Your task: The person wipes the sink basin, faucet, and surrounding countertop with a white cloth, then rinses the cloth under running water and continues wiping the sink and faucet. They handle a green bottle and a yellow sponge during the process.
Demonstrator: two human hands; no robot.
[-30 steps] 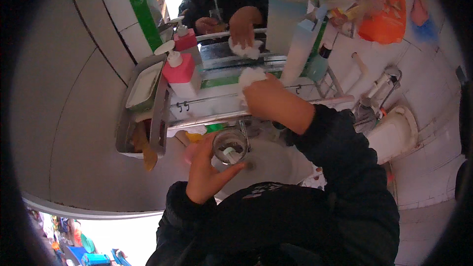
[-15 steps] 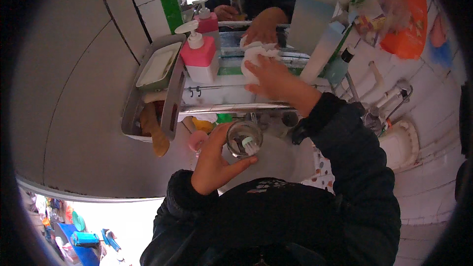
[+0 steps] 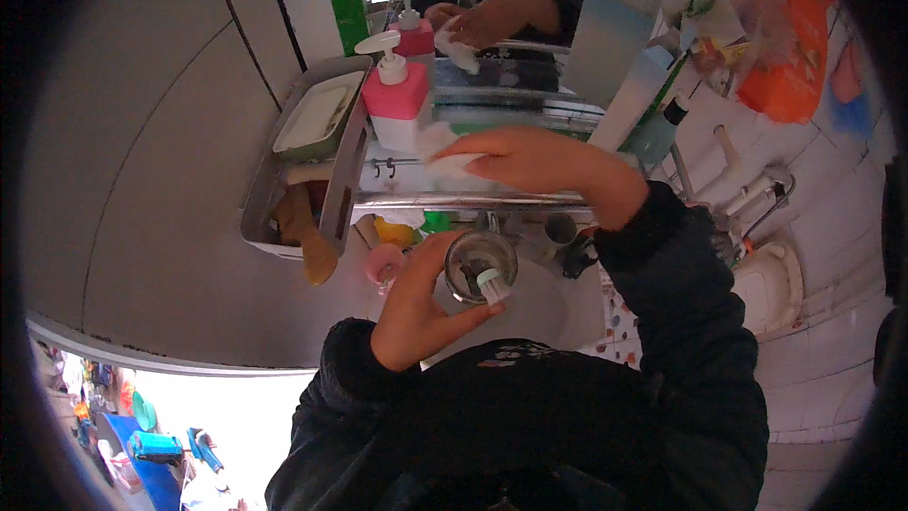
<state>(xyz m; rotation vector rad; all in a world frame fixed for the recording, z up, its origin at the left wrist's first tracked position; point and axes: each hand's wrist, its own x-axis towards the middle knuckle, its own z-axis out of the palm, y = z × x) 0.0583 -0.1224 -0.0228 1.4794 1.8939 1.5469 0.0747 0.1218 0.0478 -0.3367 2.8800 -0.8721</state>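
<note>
My left hand (image 3: 413, 308) is wrapped round a clear drinking glass (image 3: 457, 254) above the sink (image 3: 560, 312). Inside the glass leans a toothbrush (image 3: 492, 286), its pale bristled head near the rim. My right hand (image 3: 530, 159) grips a crumpled white tissue (image 3: 446, 159) over the shelf (image 3: 567, 170) below the mirror. The tissue lies just beside a pink-and-white pump bottle (image 3: 397, 99) and above the front rail. My right fingertips are partly hidden by the tissue.
Left of the shelf stands a grey basket (image 3: 352, 166) with a soap dish (image 3: 317, 118) and a wooden-handled brush (image 3: 317, 251). A tall pale box (image 3: 641, 95) and a black-capped bottle (image 3: 654, 137) stand at the shelf's right end. A mirror (image 3: 515, 61) rises behind.
My right hand has moved left and a little nearer with the tissue, ending by the pump bottle. My left hand keeps its hold on the glass. The whole view has shifted slightly.
</note>
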